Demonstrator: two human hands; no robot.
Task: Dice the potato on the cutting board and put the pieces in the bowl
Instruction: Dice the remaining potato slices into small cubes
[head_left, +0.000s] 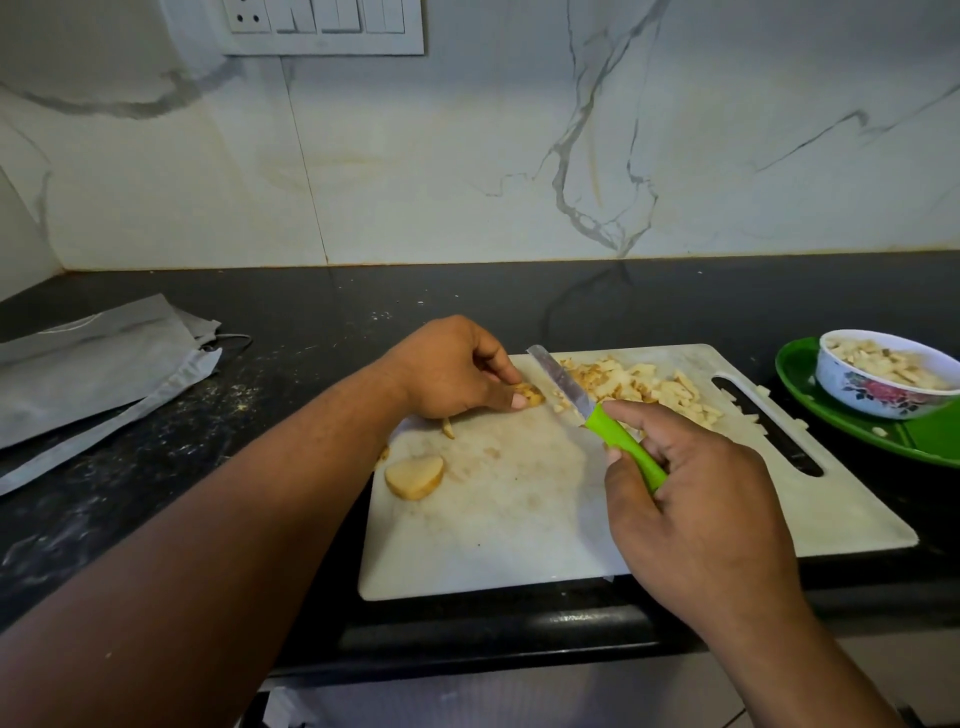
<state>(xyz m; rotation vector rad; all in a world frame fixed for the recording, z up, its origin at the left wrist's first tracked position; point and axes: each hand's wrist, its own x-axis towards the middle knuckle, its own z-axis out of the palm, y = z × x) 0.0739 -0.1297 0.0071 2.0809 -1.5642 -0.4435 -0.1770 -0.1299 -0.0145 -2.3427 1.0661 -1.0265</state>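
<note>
- While the left hand (457, 371) pinched a small potato piece (530, 396) near the far left corner of the cutting board (519, 519), the right hand (691, 499) was wrapped around the green handle of the knife (597, 410).
- Its blade pointed toward the far edge of the board, just beside the piece under the left fingers.
- It looked like the next cut was about to go through that small piece.
- A heap of diced pieces (644, 387) lay along the far edge of the board, toward the right side near the handle slot.
- The bowl (883, 374) with flowers on it sat past the right edge of the board, on a green plate (810, 410), and it already had many cut pieces in it.
- So a good part of the job looked done.
- One potato slice (414, 477) with skin on it lay uncut near the left edge of the board.
- A few loose bits lay around the board's right edge and on the plate.
- What seemed left: cut the small piece, cut the slice, then move the heap into the bowl.
</note>
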